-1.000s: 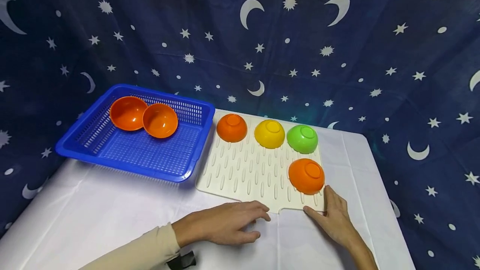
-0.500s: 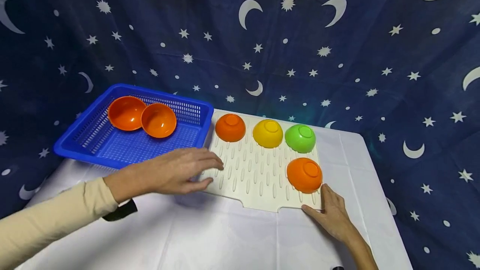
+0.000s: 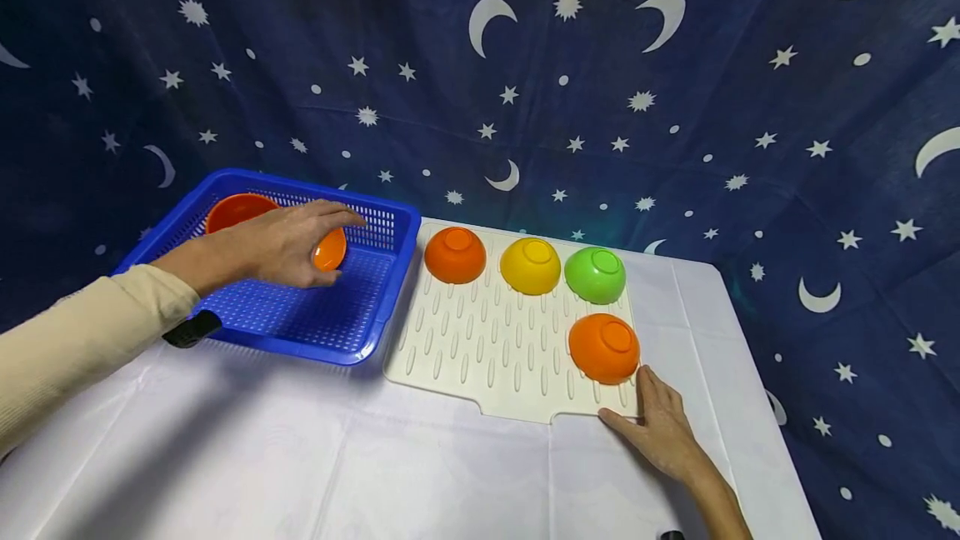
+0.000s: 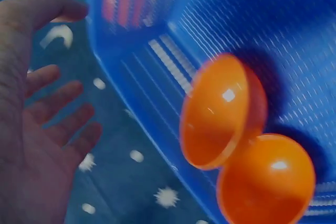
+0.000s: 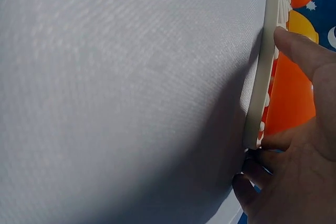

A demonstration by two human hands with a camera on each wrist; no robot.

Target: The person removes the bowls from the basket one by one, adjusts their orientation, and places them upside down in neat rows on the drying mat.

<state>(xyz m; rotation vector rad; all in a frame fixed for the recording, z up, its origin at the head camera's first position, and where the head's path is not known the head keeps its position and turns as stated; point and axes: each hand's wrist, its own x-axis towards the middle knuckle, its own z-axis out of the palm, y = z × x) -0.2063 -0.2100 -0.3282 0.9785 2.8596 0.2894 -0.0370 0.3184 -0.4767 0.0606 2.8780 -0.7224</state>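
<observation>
My left hand (image 3: 300, 242) reaches into a blue basket (image 3: 372, 332) and hovers over the nearer of two orange bowls (image 3: 331, 250); the other orange bowl (image 3: 234, 210) lies behind my wrist. In the left wrist view the left hand (image 4: 42, 119) has its fingers spread and holds nothing, apart from the two orange bowls (image 4: 220, 111). My right hand (image 3: 651, 423) rests flat at the front right corner of a cream drying mat (image 3: 480, 340), thumb along its front edge. Just above that hand an upturned orange bowl (image 3: 603, 348) sits on the mat.
Three more upturned bowls line the mat's far edge: orange (image 3: 455, 255), yellow (image 3: 530, 265), green (image 3: 595, 275). Everything stands on a table with a white cloth (image 3: 360, 457). A dark blue star-and-moon curtain (image 3: 525, 65) hangs close behind.
My left hand has travelled from the table's front, past the mat's left edge, up into the blue basket above the nearer orange bowl. The right hand has stayed at the mat's corner.
</observation>
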